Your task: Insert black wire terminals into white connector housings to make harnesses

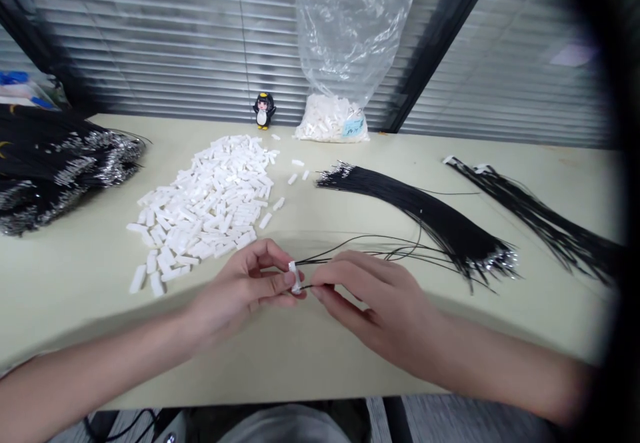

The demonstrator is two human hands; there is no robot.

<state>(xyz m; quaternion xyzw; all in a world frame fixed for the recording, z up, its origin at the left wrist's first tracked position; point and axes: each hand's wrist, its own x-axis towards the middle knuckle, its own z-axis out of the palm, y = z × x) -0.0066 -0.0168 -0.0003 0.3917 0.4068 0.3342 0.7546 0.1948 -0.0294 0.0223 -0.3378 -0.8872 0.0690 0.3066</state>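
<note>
Just below centre, the left hand (pixel 255 281) pinched a white connector (pixel 294 277), apparently steadying it (wires (pixel 307 261) trailed rightward), while the right hand (pixel 373 293) pinched a black wire (pixel 306 287), presumably for control.

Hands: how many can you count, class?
2: the left hand, holding a white connector, and the right hand, beside it, pinching a black wire.

Soft, even light over our table (pixel 280 363), faint shadow beside our left forearm (pixel 125 359), blurry black right edge.
</note>
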